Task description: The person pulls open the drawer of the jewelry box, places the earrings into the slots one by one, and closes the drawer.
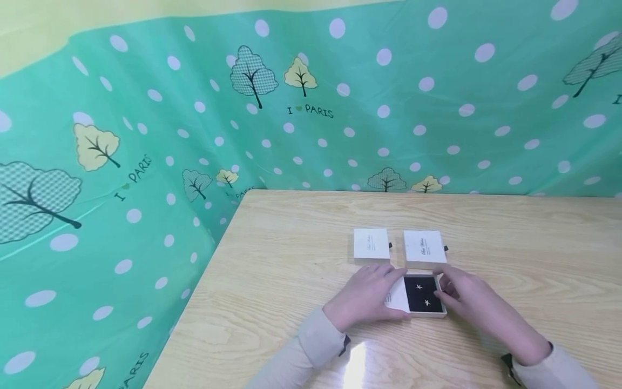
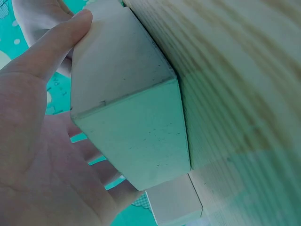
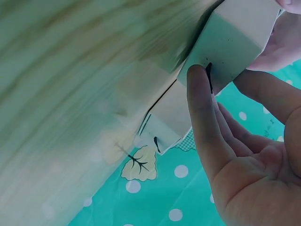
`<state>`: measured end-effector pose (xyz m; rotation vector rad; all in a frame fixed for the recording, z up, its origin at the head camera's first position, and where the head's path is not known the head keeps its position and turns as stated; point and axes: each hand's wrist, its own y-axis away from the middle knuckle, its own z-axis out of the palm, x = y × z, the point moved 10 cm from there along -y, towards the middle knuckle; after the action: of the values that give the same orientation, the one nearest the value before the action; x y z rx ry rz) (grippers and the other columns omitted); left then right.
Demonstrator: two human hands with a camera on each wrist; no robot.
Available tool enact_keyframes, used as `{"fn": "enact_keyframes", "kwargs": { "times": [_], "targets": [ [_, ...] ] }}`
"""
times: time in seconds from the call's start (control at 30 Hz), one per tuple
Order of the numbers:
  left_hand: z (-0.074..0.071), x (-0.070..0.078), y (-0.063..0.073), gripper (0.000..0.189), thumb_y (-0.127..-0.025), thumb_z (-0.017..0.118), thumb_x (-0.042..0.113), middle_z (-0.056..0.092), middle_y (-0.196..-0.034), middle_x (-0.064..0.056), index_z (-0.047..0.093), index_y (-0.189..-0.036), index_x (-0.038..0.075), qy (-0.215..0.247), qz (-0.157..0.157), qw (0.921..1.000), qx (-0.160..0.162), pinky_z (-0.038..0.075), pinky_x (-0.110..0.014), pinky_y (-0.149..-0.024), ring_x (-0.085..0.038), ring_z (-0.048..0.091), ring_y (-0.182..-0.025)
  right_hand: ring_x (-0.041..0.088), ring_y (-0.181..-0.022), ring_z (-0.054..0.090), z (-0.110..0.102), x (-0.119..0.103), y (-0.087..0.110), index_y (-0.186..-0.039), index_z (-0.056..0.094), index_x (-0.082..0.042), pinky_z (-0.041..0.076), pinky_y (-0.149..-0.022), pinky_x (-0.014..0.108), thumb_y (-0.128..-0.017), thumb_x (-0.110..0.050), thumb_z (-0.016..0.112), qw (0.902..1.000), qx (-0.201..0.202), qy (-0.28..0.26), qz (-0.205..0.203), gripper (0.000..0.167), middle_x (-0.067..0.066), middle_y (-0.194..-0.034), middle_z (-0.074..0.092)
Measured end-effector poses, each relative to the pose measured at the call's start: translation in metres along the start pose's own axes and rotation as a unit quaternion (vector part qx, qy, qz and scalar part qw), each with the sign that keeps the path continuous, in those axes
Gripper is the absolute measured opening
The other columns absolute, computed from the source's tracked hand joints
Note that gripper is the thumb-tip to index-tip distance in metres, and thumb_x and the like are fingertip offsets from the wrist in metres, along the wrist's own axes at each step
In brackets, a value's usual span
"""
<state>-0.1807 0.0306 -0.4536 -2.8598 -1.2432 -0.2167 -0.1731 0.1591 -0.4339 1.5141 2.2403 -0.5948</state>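
Observation:
A white slide-out jewelry box has its drawer [image 1: 426, 310] pulled out to the right, showing a black lining. Two small star-shaped pieces, which look like earrings [image 1: 427, 302], sit on that lining. My left hand [image 1: 366, 297] grips the white box sleeve [image 2: 127, 52], thumb along the near side and fingers round the far side. At the drawer's right end, my right hand [image 1: 466, 294] holds the edge between thumb and forefinger. The forefinger lies on the end face beside a black pull tab [image 3: 209, 77], and the thumb touches the upper edge.
Two similar white boxes lie just behind: a left box [image 1: 371, 244] and a right box [image 1: 424, 247], each with a black tab on its right. They rest on a wooden table [image 1: 282, 243]. A green dotted cloth [image 1: 340, 135] hangs behind and left of it.

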Motion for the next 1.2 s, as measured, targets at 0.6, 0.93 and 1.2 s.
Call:
{"fn": "enact_keyframes", "kwargs": {
  "times": [0.6,0.93,1.2],
  "targets": [
    [-0.001,0.002,0.001,0.091,-0.078,0.067,0.072,0.057,-0.129,0.003,0.047,-0.147,0.015,-0.014,0.003,0.9999,0.009,0.045,-0.026,-0.101,-0.011,0.053,-0.119,0.003,-0.066,0.053,0.009,-0.014,-0.005,-0.129,0.057,0.003,0.049,-0.056,0.022,-0.084,-0.009,0.074,0.999,-0.035,-0.014,0.023,0.049,-0.006,-0.077,0.061],
    [0.0,0.001,0.003,0.092,-0.079,0.065,0.072,0.055,-0.137,0.001,0.045,-0.148,0.016,-0.001,-0.006,1.0,0.001,0.043,-0.028,-0.106,-0.014,0.051,-0.126,0.01,-0.076,0.061,0.01,-0.022,-0.005,-0.125,0.058,0.004,0.054,-0.062,0.029,-0.087,0.0,0.068,1.0,0.002,-0.009,-0.001,0.04,0.005,-0.088,0.066],
    [-0.001,0.002,0.002,0.093,-0.08,0.063,0.073,0.054,-0.138,0.0,0.044,-0.148,0.014,-0.004,-0.003,1.0,0.002,0.043,-0.029,-0.106,-0.015,0.05,-0.128,0.015,-0.078,0.062,0.013,-0.025,-0.004,-0.128,0.057,0.004,0.055,-0.064,0.032,-0.087,0.0,0.068,0.9999,0.003,-0.009,0.007,0.043,0.01,-0.093,0.067]
  ]
}}
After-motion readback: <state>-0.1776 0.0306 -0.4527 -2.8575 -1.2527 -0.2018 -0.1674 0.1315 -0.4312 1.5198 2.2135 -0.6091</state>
